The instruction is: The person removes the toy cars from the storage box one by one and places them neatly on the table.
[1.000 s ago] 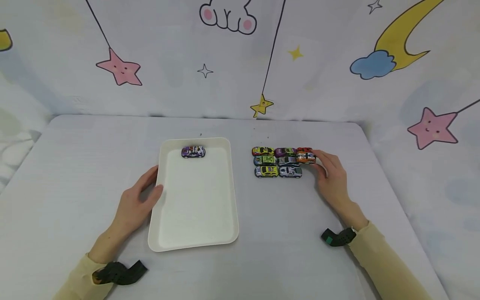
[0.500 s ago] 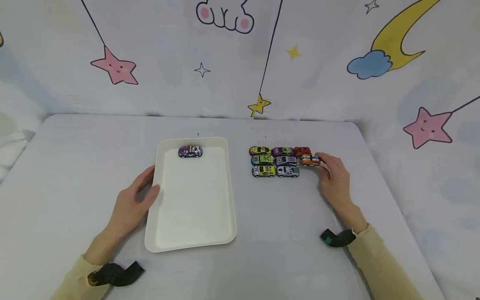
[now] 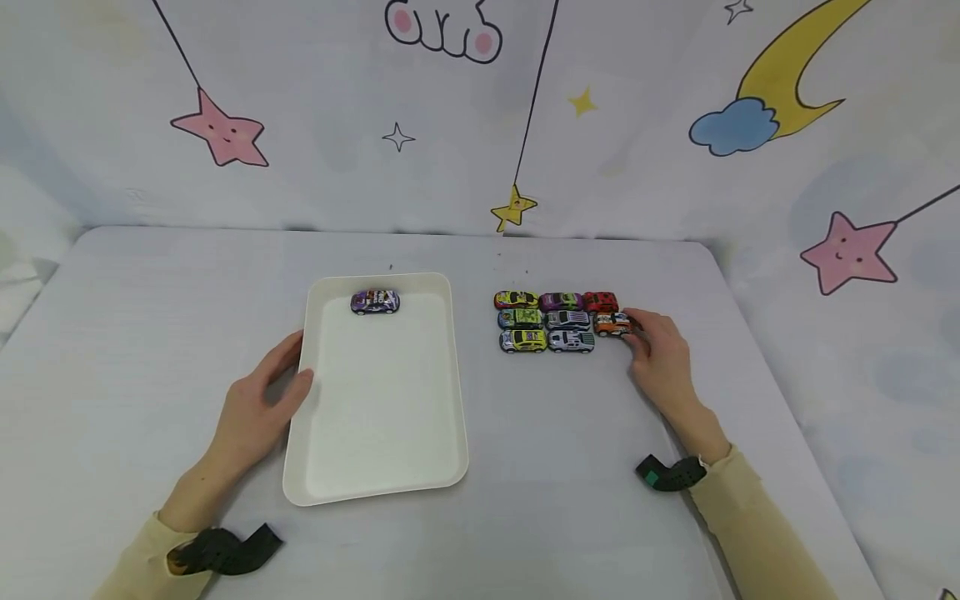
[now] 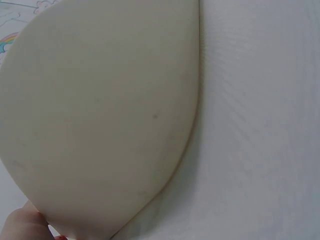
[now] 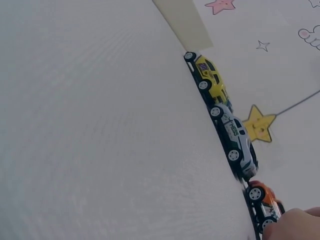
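Note:
At the right end of the middle row of toy cars, my right hand pinches an orange-and-white toy car between thumb and fingers. In the right wrist view that orange car appears low on the right, partly covered by a fingertip. Just behind it is a red toy car, with a silver striped toy car to its left. My left hand holds the left rim of a white tray, thumb over the edge. A purple toy car lies inside the tray's far end.
More toy cars stand close together in rows: a yellow car and a white car in front, a green one in the middle, a purple-green one behind. A patterned cloth hangs behind the table.
The orange car, earlier overlapping the red car in view, went right and towards me, then left, against the row beside the silver striped car. My left hand stays at the tray.

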{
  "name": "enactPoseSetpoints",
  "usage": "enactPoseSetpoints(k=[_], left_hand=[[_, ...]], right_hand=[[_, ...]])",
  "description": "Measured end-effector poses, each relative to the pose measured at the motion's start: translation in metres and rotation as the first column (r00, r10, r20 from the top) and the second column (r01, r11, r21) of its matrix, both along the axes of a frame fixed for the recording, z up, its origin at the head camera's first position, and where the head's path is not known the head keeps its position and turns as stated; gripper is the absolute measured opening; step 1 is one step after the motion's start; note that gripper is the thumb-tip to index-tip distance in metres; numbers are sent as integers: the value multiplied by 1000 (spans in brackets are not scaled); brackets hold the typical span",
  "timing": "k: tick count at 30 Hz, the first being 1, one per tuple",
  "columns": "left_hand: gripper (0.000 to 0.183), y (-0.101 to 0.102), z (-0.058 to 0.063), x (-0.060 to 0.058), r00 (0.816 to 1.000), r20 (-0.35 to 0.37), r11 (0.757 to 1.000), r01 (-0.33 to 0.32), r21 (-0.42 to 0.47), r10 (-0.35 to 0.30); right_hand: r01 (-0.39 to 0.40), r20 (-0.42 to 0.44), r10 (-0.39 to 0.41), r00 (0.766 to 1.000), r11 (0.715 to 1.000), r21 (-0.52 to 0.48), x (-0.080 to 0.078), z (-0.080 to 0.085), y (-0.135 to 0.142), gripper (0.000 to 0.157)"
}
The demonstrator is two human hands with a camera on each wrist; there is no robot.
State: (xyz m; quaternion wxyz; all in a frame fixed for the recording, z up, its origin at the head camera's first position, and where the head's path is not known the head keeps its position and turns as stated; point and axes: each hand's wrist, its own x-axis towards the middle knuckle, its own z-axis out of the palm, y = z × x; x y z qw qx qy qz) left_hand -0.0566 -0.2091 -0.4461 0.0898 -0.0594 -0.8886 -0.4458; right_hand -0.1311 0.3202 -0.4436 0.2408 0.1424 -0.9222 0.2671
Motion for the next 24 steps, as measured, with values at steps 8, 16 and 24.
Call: enactPoseSetpoints(k=[8,16,24], left_hand=[[54,0,0,1,1000,5,1000,-4,-10,4],[54,1,3,2,1000,4,1000,-6,-11,6],[55,0,0,1,1000,3,1000,-4,-19,4]], right_hand=[[-4,3,4,1000,1000,6,0,2,-1,37],[-8,-6,8,1000,1000,11,-1,0,-1,37],[-30,-11,30,999,999,13,0,1,-2,39]])
